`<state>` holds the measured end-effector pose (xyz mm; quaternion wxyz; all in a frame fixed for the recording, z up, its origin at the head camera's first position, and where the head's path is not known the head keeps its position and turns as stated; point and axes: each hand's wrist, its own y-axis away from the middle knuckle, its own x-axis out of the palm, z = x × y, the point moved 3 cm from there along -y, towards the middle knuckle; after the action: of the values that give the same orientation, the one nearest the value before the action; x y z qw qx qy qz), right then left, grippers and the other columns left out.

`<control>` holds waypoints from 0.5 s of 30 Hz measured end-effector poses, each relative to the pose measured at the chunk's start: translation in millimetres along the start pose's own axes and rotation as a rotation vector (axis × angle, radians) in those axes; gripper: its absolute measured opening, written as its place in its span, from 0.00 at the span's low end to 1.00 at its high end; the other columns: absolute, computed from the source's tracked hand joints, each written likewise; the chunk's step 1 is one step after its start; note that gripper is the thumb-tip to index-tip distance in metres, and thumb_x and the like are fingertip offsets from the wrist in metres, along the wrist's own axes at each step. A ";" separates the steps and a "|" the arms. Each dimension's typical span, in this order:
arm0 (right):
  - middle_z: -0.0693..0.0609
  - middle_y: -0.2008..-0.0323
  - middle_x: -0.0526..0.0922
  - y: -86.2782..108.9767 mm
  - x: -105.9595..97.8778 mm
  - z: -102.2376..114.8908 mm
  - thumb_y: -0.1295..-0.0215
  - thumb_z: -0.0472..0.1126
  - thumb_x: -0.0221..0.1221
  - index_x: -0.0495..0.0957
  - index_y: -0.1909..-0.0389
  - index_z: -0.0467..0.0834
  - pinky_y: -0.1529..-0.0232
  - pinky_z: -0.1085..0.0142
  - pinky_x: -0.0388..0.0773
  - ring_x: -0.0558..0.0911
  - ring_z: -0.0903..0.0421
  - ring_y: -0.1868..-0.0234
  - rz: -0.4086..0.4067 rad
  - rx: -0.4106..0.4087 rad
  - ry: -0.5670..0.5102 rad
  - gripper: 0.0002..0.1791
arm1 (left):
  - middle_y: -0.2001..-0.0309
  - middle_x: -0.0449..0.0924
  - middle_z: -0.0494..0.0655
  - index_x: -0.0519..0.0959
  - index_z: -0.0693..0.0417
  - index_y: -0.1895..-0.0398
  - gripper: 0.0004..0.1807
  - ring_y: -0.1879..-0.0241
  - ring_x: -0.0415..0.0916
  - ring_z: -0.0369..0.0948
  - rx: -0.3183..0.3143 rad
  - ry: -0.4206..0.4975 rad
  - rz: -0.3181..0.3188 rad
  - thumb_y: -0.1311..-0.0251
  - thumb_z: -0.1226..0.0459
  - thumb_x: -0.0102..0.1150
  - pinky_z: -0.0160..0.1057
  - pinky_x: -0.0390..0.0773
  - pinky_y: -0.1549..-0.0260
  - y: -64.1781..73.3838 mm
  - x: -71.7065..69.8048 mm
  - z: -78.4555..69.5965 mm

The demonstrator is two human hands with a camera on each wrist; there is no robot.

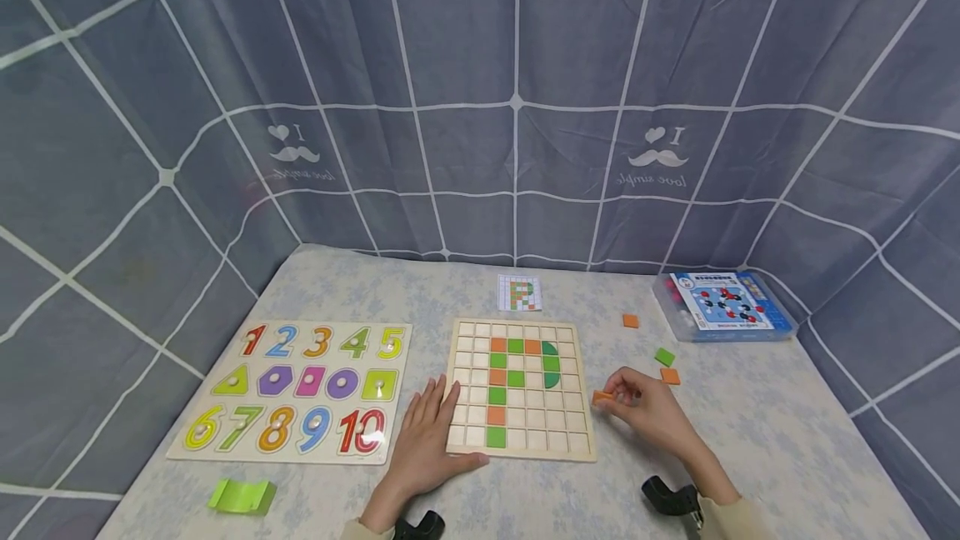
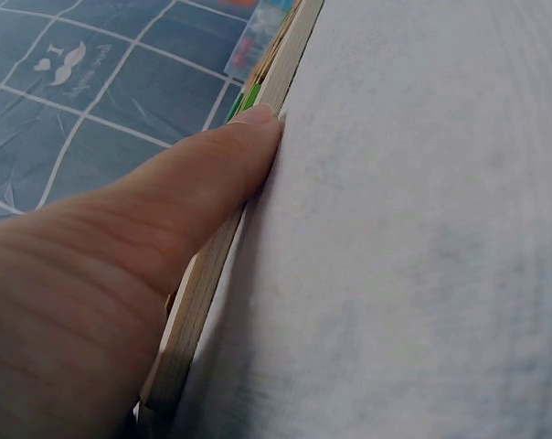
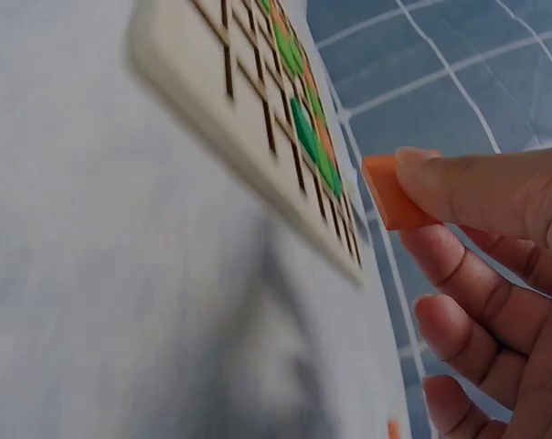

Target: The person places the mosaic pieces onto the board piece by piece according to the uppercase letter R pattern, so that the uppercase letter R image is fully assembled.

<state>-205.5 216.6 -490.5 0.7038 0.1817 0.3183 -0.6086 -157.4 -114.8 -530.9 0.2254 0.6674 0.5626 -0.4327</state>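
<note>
A square wooden grid board (image 1: 555,420) lies mid-table, with orange and green square tiles and two dark green rounded pieces set in its cells. My left hand (image 1: 426,447) rests at the board's lower left corner, fingers straight along the left side, thumb (image 2: 217,160) against the near edge. Between thumb and fingers my right hand (image 1: 651,411) pinches an orange square tile (image 3: 395,194), held just off the board's right edge. Right of the board lie a green tile (image 1: 664,357) and two loose orange tiles, one nearer (image 1: 670,376) and one farther back (image 1: 631,321).
Behind the board lies a small pattern card (image 1: 519,293). A number and shape puzzle board (image 1: 251,386) covers the left side, with a light green curved block (image 1: 242,497) in front. At the back right sits a clear plastic box (image 1: 726,307). Grey curtains surround the table.
</note>
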 end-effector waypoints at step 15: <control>0.61 0.79 0.75 -51.8 43.2 32.2 0.49 0.42 0.71 0.78 0.73 0.49 0.79 0.69 0.66 0.69 0.62 0.79 0.040 -0.174 -0.050 0.10 | 0.28 0.48 0.58 0.55 0.59 0.27 0.60 0.28 0.38 0.53 -0.007 -0.020 0.000 0.58 0.32 0.62 0.51 0.38 0.34 -0.3 0.4 0.7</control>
<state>-246.2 153.8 -489.0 0.7365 0.1111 0.3487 -0.5690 -157.9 -115.1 -531.5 0.2332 0.6622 0.5620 -0.4374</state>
